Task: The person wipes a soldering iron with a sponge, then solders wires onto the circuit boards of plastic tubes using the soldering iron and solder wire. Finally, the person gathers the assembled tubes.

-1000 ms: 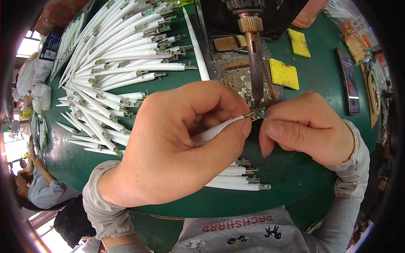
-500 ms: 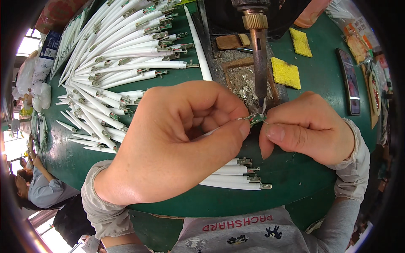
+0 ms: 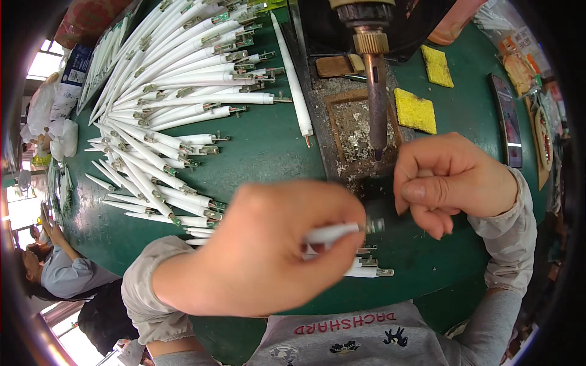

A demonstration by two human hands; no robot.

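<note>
Above the green tabletop (image 3: 262, 143), a white tube (image 3: 332, 233) is pinched in the closed fingers of the left hand (image 3: 262, 244), gripped behind its circuit end (image 3: 375, 226), apparently so that is left clear. The right hand (image 3: 455, 177) is curled; whether anything is held can't be told. Beyond, the way is barred by a soldering iron (image 3: 377, 110); leftward, similar tubes (image 3: 183, 99) are fanned out.

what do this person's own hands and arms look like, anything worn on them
The left hand and right hand are ungloved. Beyond each comes a loose, pale grey-beige sleeve cover with gathered ends, then a grey sleeve. The left hand is blurred, hiding finer detail.
</note>
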